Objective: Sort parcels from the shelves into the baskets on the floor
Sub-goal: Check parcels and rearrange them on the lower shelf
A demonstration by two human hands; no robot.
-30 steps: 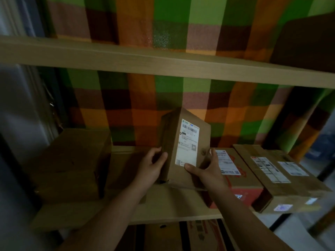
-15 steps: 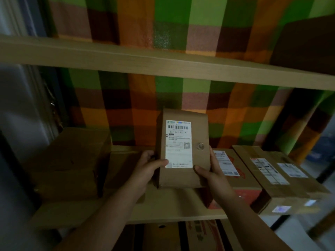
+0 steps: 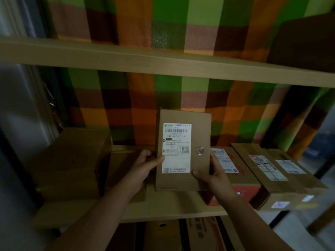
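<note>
Head view: I hold a flat brown parcel (image 3: 183, 151) upright in front of me, its white shipping label (image 3: 177, 148) facing me, with a barcode near the label's top and a small round clear sticker (image 3: 200, 150) to the label's right. The parcel is above the front part of the middle shelf (image 3: 163, 211); I cannot tell whether its bottom edge touches the board. My left hand (image 3: 145, 167) grips its left edge, thumb lying over the lower left of the label and the fingers (image 3: 146, 153) curled behind the box. My right hand (image 3: 212, 176) grips the lower right corner, thumb across the front below the label, fingers wrapped along the right edge. Both hands are closed on the parcel.

Just behind my right hand a box with red print (image 3: 233, 174) lies flat on the shelf, a label on its top. Beside it on the right, touching or nearly so, a longer taped carton (image 3: 275, 176) lies at an angle, carrying two labels on top, its front end jutting over the shelf edge. To the left, a large plain cardboard box (image 3: 70, 163) stands in shadow, well apart from the parcel.

An upper shelf board (image 3: 163, 60) crosses above. A checked cloth (image 3: 163, 98) in green, orange and brown hangs behind the shelves. Below the middle shelf, more cartons (image 3: 190, 234) show dimly.
</note>
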